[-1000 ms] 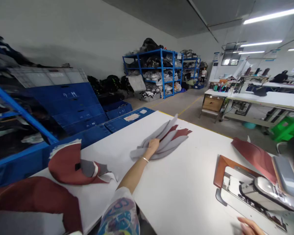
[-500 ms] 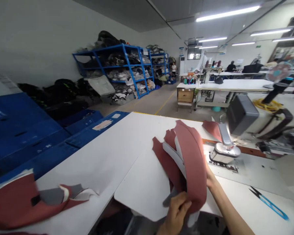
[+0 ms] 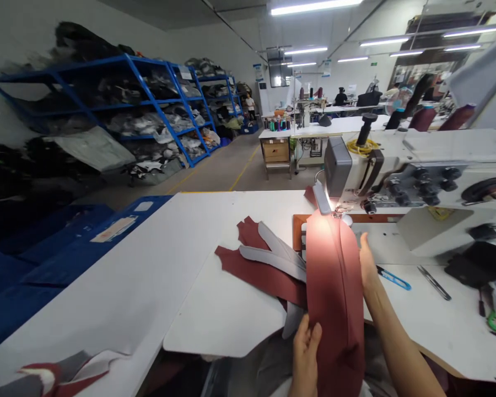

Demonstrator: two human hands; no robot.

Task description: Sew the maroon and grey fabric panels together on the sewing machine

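Observation:
A long dark-red fabric piece (image 3: 334, 286) with a seam down its middle lies stretched from my lap up to the needle of the sewing machine (image 3: 400, 165). My left hand (image 3: 305, 355) grips its near left edge at the table's front. My right hand (image 3: 367, 264) lies flat along its right edge, fingers pointing at the needle. Left of it, more dark-red and grey fabric pieces (image 3: 264, 259) fan out on the white table (image 3: 149, 275).
Blue-handled snips (image 3: 392, 279) and a thin metal tool (image 3: 434, 282) lie right of my right hand. Another red and grey fabric pile (image 3: 53, 377) sits at the near left. Blue crates (image 3: 58, 248) and blue shelving (image 3: 149, 110) line the left side. People work at far tables.
My view swung right from the table's left side to the sewing machine. My left hand brought the fabric bundle over, and both hands laid the red piece under the needle.

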